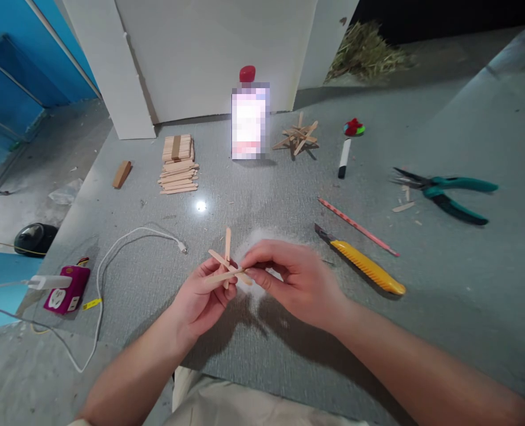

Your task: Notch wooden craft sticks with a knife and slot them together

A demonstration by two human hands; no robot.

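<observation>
Several wooden craft sticks (228,239), crossed over one another in a star-like shape, are held above the grey tabletop (155,319). My left hand (204,299) grips them from the left, fingers curled behind and thumb along one stick. From the right, my right hand (293,278) pinches the end of a stick where the pieces cross; its fingertips partly cover that spot. Close to my right hand lie a yellow utility knife (364,266) and a red pencil (357,226).
Bundled and loose craft sticks (179,171) lie at the back left; crossed sticks (300,137) sit behind. Teal-handled pliers (448,192) and a white-and-black stick-shaped object (344,158) are on the right. A white cable (106,266) runs to a purple power adapter (69,290). A bright blurred-out screen (248,121) stands at the back.
</observation>
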